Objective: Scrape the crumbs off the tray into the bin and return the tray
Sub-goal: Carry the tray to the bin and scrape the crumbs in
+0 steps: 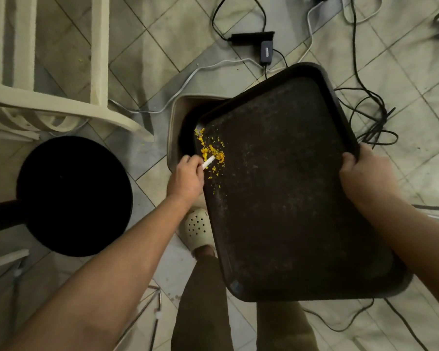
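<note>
A large dark brown tray (289, 188) is held over the floor, its far left corner above a brown bin (174, 133). My right hand (365, 173) grips the tray's right rim. Yellow crumbs (210, 150) lie gathered near the tray's left edge, right over the bin's opening. My left hand (186, 177) holds a small white scraper (208, 162) whose tip sits among the crumbs. Most of the bin is hidden under the tray.
A round black stool top (74, 196) stands to the left, with a white plastic chair (61, 102) behind it. Black and white cables (372, 117) and a power adapter (266, 53) lie across the tiled floor. My foot in a cream clog (196, 230) is below the tray.
</note>
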